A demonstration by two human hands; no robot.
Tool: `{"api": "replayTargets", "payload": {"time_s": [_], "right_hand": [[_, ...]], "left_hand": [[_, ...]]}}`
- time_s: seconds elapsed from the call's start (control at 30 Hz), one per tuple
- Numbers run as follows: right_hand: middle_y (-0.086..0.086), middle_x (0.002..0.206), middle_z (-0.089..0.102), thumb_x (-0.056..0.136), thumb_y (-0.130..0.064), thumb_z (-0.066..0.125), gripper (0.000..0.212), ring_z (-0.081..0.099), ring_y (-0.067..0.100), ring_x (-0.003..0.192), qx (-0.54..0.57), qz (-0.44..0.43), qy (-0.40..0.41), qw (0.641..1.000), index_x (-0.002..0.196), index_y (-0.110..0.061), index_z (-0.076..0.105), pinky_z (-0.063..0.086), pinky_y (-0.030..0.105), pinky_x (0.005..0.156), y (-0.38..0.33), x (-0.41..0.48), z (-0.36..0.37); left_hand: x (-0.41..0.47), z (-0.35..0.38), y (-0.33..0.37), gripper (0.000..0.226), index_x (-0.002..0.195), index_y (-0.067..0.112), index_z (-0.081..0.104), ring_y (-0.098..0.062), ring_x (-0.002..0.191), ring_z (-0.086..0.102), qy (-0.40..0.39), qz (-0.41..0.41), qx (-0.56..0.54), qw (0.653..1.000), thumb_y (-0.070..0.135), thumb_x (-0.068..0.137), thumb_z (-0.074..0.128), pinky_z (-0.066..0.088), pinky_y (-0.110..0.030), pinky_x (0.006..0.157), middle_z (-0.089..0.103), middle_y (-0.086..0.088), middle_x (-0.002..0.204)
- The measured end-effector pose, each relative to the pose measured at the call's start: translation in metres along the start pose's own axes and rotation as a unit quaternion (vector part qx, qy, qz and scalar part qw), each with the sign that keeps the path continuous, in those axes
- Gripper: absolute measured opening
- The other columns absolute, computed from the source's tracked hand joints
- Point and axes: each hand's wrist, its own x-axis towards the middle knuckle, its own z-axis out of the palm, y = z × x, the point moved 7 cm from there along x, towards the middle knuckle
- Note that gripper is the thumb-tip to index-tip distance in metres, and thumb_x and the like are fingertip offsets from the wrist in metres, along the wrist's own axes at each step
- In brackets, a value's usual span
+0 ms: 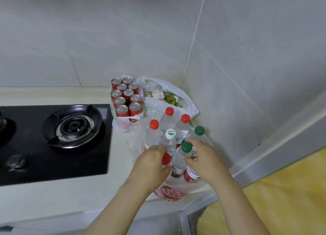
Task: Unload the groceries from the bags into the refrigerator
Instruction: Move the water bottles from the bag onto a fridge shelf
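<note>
Hands both engaged: left hand (151, 162) grips red-capped bottle (166, 158), right hand (202, 157) grips green-capped bottle (179, 159), in bag (169, 192) on worktop (70, 196).

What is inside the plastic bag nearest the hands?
Upright water bottles with red, green and white caps. The right hand grips a green-capped bottle; the left hand covers others. Anything beneath them is hidden by the bag.

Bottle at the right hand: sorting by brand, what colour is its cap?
Its cap is green; head view shows it best.
</note>
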Motion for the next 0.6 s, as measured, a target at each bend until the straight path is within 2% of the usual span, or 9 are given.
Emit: {"api": "replayTargets", "payload": {"time_s": [0.1, 0.23, 0.3, 0.4, 0.47, 0.53, 0.6], "right_hand": [[-0.005, 0.133, 0.055, 0.087, -0.026, 0.065, 0.060, 0.060, 0.015, 0.109, -0.006, 0.007, 0.002, 1.000, 0.141, -0.029, 0.039, 0.049, 0.036, 0.097, 0.002, 0.005, 0.006], [-0.003, 0.136, 0.051, 0.089, -0.024, 0.062, 0.060, 0.057, 0.016, 0.112, -0.023, -0.002, 0.000, 1.000, 0.143, -0.027, 0.036, 0.045, 0.027, 0.095, -0.001, 0.009, 0.014], [-0.003, 0.129, 0.054, 0.090, -0.022, 0.062, 0.051, 0.058, 0.015, 0.106, -0.024, -0.005, 0.014, 1.000, 0.136, -0.025, 0.041, 0.044, 0.022, 0.087, -0.002, 0.011, 0.016], [-0.004, 0.109, 0.060, 0.089, -0.016, 0.062, 0.029, 0.055, 0.010, 0.090, -0.010, -0.009, 0.057, 0.998, 0.116, -0.021, 0.053, 0.039, 0.015, 0.072, -0.003, 0.014, 0.013], [-0.006, 0.102, 0.059, 0.087, -0.013, 0.064, 0.023, 0.053, 0.008, 0.085, 0.004, -0.008, 0.071, 0.997, 0.107, -0.021, 0.055, 0.036, 0.011, 0.067, -0.002, 0.014, 0.012], [-0.007, 0.099, 0.058, 0.086, -0.012, 0.065, 0.023, 0.054, 0.008, 0.084, 0.018, -0.006, 0.074, 0.997, 0.103, -0.022, 0.055, 0.039, 0.011, 0.067, -0.001, 0.011, 0.013], [-0.007, 0.098, 0.058, 0.085, -0.011, 0.066, 0.023, 0.055, 0.009, 0.085, 0.031, -0.009, 0.082, 0.996, 0.102, -0.023, 0.056, 0.046, 0.019, 0.072, -0.001, 0.007, 0.012]], "left_hand": [[0.006, 0.008, -0.005, 0.019, 0.098, 0.016, 0.058, -0.019, 0.086, 0.055, -0.003, 0.004, 0.004, 1.000, 0.026, 0.082, 0.060, 0.037, -0.020, 0.067, 0.057, -0.002, 0.097], [0.011, 0.014, -0.010, 0.019, 0.097, 0.015, 0.059, -0.018, 0.087, 0.055, -0.001, 0.006, 0.003, 1.000, 0.026, 0.082, 0.062, 0.033, -0.019, 0.066, 0.058, -0.001, 0.098], [0.011, 0.015, -0.012, 0.020, 0.097, 0.015, 0.058, -0.019, 0.089, 0.055, 0.003, 0.002, -0.002, 1.000, 0.026, 0.082, 0.064, 0.032, -0.019, 0.067, 0.058, -0.001, 0.100], [0.011, 0.014, -0.015, 0.019, 0.096, 0.015, 0.059, -0.019, 0.087, 0.055, 0.018, -0.002, -0.015, 1.000, 0.025, 0.082, 0.067, 0.032, -0.019, 0.067, 0.058, -0.001, 0.099], [0.010, 0.013, -0.015, 0.018, 0.094, 0.015, 0.059, -0.018, 0.086, 0.054, 0.025, -0.001, -0.021, 0.999, 0.024, 0.081, 0.068, 0.033, -0.019, 0.068, 0.057, 0.000, 0.097], [0.008, 0.013, -0.017, 0.019, 0.094, 0.015, 0.061, -0.017, 0.085, 0.053, 0.035, 0.001, -0.026, 0.999, 0.025, 0.081, 0.069, 0.036, -0.021, 0.070, 0.058, 0.001, 0.097], [0.006, 0.011, -0.019, 0.020, 0.097, 0.016, 0.063, -0.016, 0.086, 0.053, 0.049, -0.002, -0.037, 0.998, 0.026, 0.081, 0.069, 0.041, -0.022, 0.074, 0.058, 0.003, 0.097]]}}
